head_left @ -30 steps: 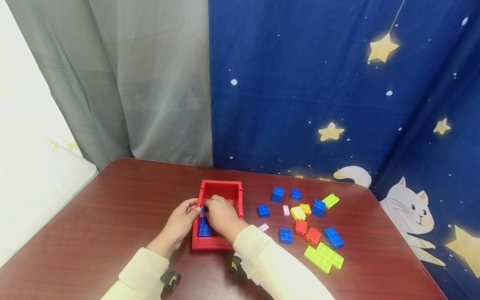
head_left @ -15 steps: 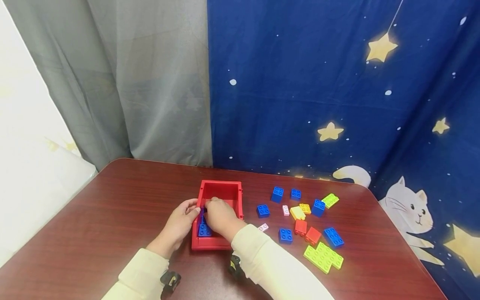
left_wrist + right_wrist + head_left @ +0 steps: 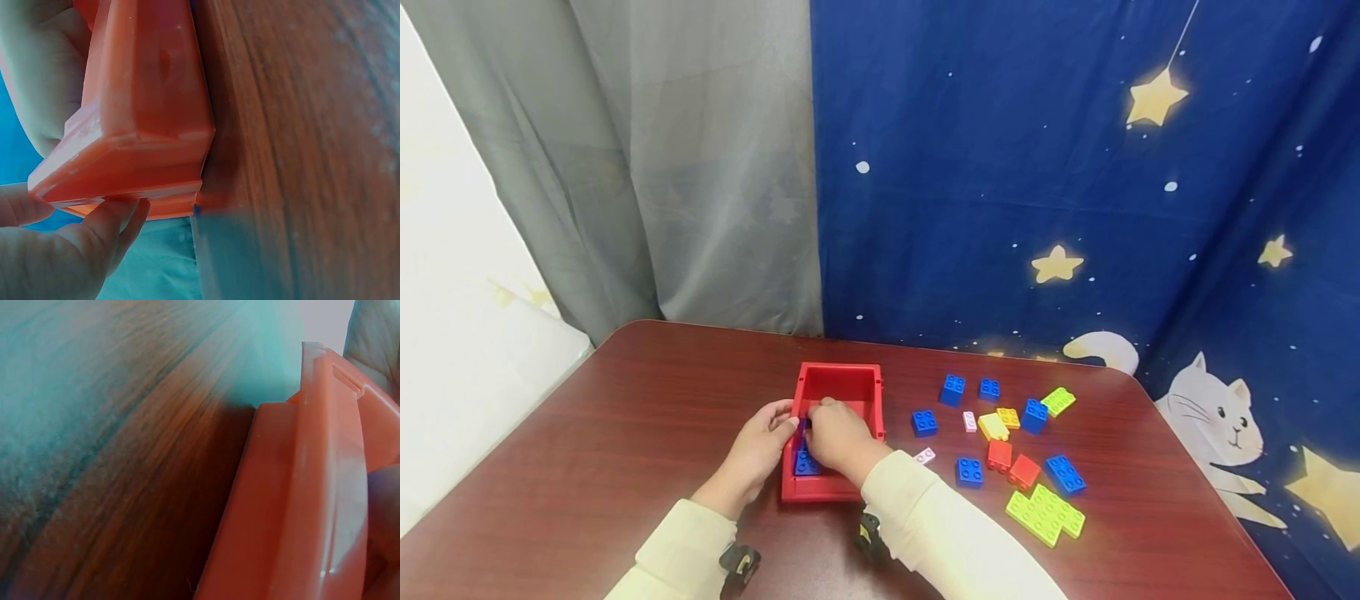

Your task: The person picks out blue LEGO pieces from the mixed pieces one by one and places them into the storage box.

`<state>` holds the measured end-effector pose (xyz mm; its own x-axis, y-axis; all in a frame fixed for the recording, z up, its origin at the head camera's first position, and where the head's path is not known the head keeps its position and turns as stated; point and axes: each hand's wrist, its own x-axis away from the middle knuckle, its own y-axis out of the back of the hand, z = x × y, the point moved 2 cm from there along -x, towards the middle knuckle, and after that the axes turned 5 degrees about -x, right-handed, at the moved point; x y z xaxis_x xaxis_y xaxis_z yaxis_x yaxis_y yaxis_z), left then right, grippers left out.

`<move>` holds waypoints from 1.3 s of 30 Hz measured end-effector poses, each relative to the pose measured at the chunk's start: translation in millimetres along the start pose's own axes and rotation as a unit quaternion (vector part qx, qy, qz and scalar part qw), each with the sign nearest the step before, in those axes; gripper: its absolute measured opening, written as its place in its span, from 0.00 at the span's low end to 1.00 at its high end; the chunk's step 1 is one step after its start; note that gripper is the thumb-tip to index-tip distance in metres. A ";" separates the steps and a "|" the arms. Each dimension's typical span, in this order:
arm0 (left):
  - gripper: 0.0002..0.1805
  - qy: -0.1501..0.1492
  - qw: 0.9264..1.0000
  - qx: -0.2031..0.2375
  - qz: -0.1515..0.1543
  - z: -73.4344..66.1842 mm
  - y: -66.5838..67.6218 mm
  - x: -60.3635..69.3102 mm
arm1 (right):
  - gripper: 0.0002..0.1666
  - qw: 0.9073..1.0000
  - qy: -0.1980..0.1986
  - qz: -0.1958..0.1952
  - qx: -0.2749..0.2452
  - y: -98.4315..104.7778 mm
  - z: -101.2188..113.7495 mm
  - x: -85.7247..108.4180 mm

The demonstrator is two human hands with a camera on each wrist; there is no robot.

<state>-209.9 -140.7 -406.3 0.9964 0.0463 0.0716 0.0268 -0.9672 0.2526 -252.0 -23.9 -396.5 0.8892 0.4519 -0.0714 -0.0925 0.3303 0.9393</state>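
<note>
A red open box (image 3: pixel 830 492) stands on the table, with a blue studded brick (image 3: pixel 807 463) in its near left corner. My left hand (image 3: pixel 756 446) grips the box's left wall at the rim. Inside the box, my right hand (image 3: pixel 842 437) has its fingers curled at a blue piece (image 3: pixel 802 434) along the left wall, just beyond the brick. The right fingertips are largely hidden in the head view. In the left wrist view, fingers (image 3: pixel 94 240) touch the box's end. The right wrist view shows mostly the box's outer wall (image 3: pixel 262 512).
Right of the box lie several loose bricks, among them a blue brick (image 3: pixel 924 422), a pink brick (image 3: pixel 924 456), a red brick (image 3: pixel 999 455), a yellow brick (image 3: pixel 993 427) and lime plates (image 3: pixel 1045 514). A curtain (image 3: pixel 925 208) hangs behind the table (image 3: pixel 700 367).
The blue piece under my right fingers now shows less and sits closer along the left wall. Both hands have kept nearly the same places; the head view has shifted slightly.
</note>
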 end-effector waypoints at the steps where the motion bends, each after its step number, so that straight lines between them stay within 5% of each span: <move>1: 0.24 -0.002 1.000 0.000 0.000 0.0 -0.1 -0.1 | 0.15 1.000 0.000 0.000 0.001 0.1 0.2 0.3; 10: 0.24 -0.010 1.000 0.001 -0.002 1.5 -1.1 -1.0 | 0.15 0.999 0.031 -0.021 0.009 4.2 2.3 3.6; 21: 0.24 -0.014 1.000 -0.008 -0.005 0.8 -0.8 -0.3 | 0.22 0.993 0.087 -0.084 0.007 32.5 1.9 21.4; 31: 0.25 0.014 1.000 -0.023 -0.002 3.1 -1.0 -1.2 | 0.26 0.982 0.107 -0.156 -0.024 53.1 -35.4 38.1; 39: 0.26 0.019 1.000 -0.025 -0.001 3.7 -0.8 -1.1 | 0.26 0.980 0.085 -0.177 -0.022 58.4 -67.5 49.8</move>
<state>-210.8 -140.9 -410.1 0.9925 0.0591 0.1072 0.0244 -0.9537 0.2998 -243.4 73.8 -367.8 0.7814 0.4338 -0.4487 0.1859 0.5246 0.8308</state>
